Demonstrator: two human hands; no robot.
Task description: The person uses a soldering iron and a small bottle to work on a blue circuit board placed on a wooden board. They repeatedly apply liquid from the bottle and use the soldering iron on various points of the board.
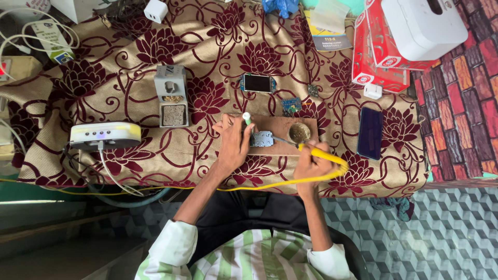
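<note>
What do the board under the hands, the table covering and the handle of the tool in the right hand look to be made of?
The board looks like bare wood: matt brown, flat, with worn edges. The table covering is woven fabric, beige with dark red flowers; it creases and drapes over the edge. The soldering iron's handle, gripped by the right hand, looks like smooth yellow plastic or rubber; which one cannot be told.

2 bare hands: left hand [234, 142], right hand [311, 165] | 1 yellow-handled soldering iron [316, 153] | 1 brown wooden board [280, 127] | 3 small circuit boards, at 12 o'clock | 1 dark flat phone [370, 133], at 3 o'clock | 2 red cardboard boxes [376, 52]
</note>
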